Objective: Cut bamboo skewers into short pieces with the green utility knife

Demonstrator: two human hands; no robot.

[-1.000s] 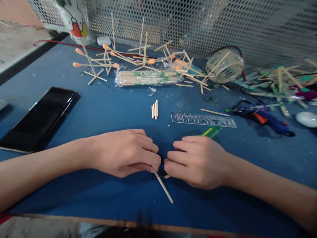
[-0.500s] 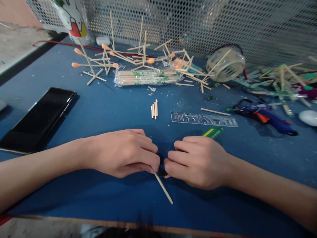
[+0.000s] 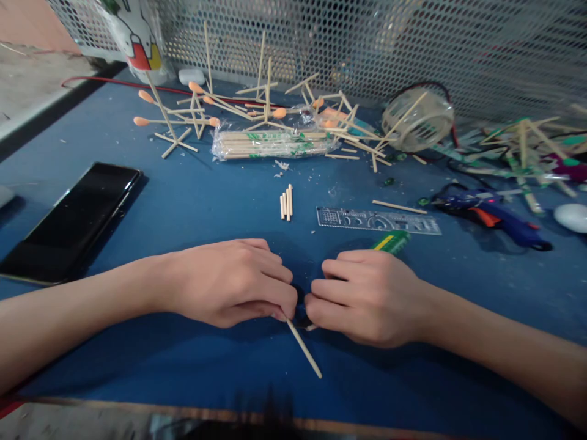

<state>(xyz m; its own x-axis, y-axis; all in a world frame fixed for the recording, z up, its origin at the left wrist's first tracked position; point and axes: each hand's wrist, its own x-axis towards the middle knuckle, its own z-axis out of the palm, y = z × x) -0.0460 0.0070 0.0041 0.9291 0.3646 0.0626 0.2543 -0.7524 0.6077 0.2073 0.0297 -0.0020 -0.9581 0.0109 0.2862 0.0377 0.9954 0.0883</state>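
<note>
In the head view, the left hand (image 3: 243,284) pinched a slender wooden stick (image 3: 305,350) between thumb and fingertips, the free end slanting out of that grip toward the near table edge. The right hand (image 3: 369,299), just right of the pinch, was curled around what seemed to be a green-handled cutter (image 3: 394,242); its handle stuck out past the knuckles, and a dark tip (image 3: 301,321) showed beside the stick, though whether they touched could not be told. If this was a cut, doing it well called for pressing the stick flat on the blue tabletop (image 3: 183,373), fingertips clear of the edge's path, and bearing down steadily rather than jerking. The short wooden pieces (image 3: 287,203) beyond the pinch and the clear stencil ruler (image 3: 376,221) beyond the right knuckles lay far enough off not to crowd the motion.
</note>
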